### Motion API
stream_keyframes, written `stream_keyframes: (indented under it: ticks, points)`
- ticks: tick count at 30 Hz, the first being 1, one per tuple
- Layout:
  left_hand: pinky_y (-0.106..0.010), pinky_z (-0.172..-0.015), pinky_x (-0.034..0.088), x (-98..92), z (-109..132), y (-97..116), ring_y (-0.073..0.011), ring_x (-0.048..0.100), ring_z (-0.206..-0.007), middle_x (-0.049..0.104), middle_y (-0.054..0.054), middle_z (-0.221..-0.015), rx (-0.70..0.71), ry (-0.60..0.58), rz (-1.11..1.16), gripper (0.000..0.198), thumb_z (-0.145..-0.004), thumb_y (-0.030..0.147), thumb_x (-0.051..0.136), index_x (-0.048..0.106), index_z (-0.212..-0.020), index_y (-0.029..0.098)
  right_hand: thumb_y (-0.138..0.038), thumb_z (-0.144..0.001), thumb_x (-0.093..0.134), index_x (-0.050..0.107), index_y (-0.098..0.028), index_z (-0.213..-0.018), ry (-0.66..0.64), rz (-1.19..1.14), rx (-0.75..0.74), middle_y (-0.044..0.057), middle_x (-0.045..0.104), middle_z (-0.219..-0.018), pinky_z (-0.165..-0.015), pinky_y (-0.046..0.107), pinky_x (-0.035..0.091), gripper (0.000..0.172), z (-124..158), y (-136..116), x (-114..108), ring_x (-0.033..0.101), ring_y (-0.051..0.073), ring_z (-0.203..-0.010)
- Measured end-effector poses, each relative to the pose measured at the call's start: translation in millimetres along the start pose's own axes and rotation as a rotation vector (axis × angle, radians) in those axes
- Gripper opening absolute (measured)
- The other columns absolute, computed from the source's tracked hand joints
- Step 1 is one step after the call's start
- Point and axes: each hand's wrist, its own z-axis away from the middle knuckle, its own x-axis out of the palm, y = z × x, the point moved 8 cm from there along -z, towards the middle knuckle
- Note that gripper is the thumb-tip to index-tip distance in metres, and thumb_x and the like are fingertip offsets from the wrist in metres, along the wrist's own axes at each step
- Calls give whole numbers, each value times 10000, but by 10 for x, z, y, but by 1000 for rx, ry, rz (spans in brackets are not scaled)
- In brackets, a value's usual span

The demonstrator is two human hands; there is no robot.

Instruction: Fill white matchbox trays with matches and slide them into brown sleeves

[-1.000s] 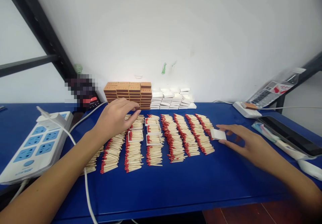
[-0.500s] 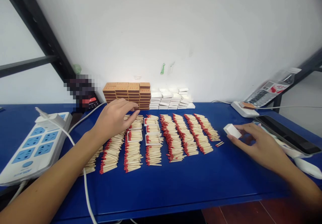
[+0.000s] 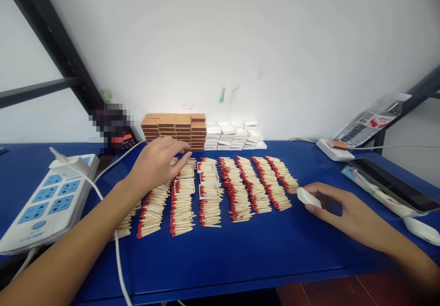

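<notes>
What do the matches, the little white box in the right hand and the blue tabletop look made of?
Matches: probably wood, matte, from the pale, slender sticks.
White box: likely card, matte, with crisp flat faces.
Blue tabletop: painted metal or laminate, from its even colour and faint sheen; can't tell which.

The table (image 3: pixel 223 258) is smooth blue with a soft gloss, like painted metal. The matches (image 3: pixel 210 213) at 6 o'clock are bare pale wood, their red tips matt. Brown boxes (image 3: pixel 183 121) at 9 o'clock look like matt card; the white box (image 3: pixel 308 197) at 4 o'clock looks like smooth paper card. The wall (image 3: pixel 240 35) at 12 o'clock is matt and scuffed. At 8 o'clock the power strip (image 3: pixel 48 205) is smooth plastic. At 3 o'clock the bottle (image 3: pixel 366 123) is clear, shiny plastic; between 3 and 4 o'clock the phone (image 3: pixel 392 183) is glossy black.
</notes>
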Motion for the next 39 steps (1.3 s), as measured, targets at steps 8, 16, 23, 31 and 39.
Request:
stream_keyframes:
  ticks: [8, 16, 23, 31, 39]
  points:
    - [-422, -818, 610, -24, -7, 22, -261, 773, -881, 835, -88, -969, 13, 9, -7, 197, -1061, 301, 613, 758, -1061, 169, -667, -932, 669, 754, -307, -1106, 36, 25, -14, 32, 789, -1109, -729, 393, 563, 409, -48, 27, -60, 678, 264, -821]
    - [-412, -789, 602, -4, -3, 28, -253, 763, -854, 828, -74, -939, 13, -4, -7, 208, -1068, 321, 598, 751, -1047, 180, -607, -938, 697, 769, -309, -1112, 66, -33, -124, 76, 728, -1391, -864, 416, 562, 353, -251, -112, -163, 671, 344, -1165]
    - [-404, -781, 598, -2, -11, 25, -248, 759, -839, 829, -78, -938, 10, -9, -4, 209, -1062, 306, 595, 764, -1046, 183, -661, -843, 766, 740, -220, -1178, 260, -56, 51, 98, 802, -1127, -727, 374, 536, 555, -645, 101, -354, 658, 222, -766]
    - [-412, -747, 600, -3, -4, 42, -252, 749, -804, 818, -82, -912, 43, 13, -25, 204, -1058, 289, 606, 761, -1029, 159, -638, -899, 716, 758, -174, -1019, 257, -2, -14, 135, 809, -976, -780, 387, 511, 482, -1398, 9, -468, 703, 260, -871]
    - [-401, -769, 597, -6, -8, 31, -241, 748, -820, 821, -77, -925, 10, -14, -34, 211, -1063, 304, 598, 768, -1039, 181, -466, -945, 670, 730, -235, -917, 228, 82, -130, 93, 789, -975, -817, 414, 518, 240, -1806, -141, -196, 695, 270, -829]
